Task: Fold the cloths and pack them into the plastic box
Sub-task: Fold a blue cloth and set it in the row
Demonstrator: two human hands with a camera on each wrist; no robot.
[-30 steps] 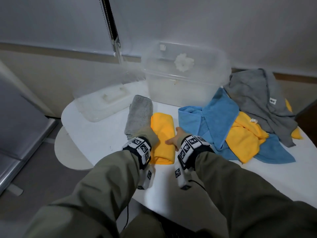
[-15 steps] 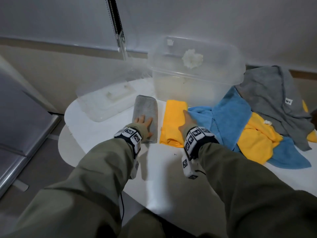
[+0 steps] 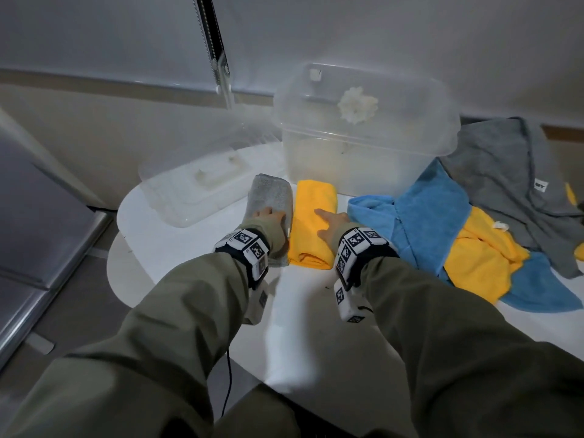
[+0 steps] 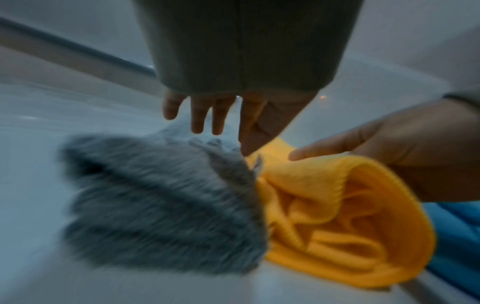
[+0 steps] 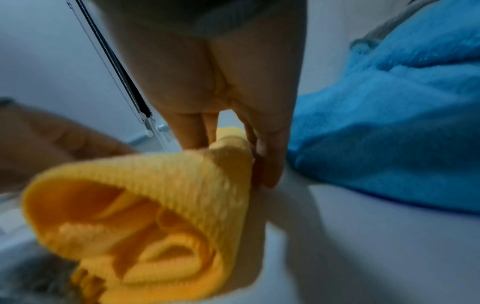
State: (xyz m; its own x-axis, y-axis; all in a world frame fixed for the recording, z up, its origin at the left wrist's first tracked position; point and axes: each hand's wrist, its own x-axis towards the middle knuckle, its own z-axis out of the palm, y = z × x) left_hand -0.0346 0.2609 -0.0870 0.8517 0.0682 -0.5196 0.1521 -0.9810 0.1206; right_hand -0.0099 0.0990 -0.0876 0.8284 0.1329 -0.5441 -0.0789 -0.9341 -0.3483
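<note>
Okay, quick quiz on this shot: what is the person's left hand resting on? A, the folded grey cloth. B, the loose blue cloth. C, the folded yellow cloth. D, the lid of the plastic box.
A: in the head view the left hand lies with straight fingers on the folded grey cloth, while the right hand is the one on the folded yellow cloth beside it.

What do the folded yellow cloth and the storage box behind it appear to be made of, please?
Folded yellow cloth: seemingly microfibre or terry, matte; the wrist views show fuzzy ribbed pile. Plastic box: frosted translucent plastic, smooth; blurred shapes show through its walls.
</note>
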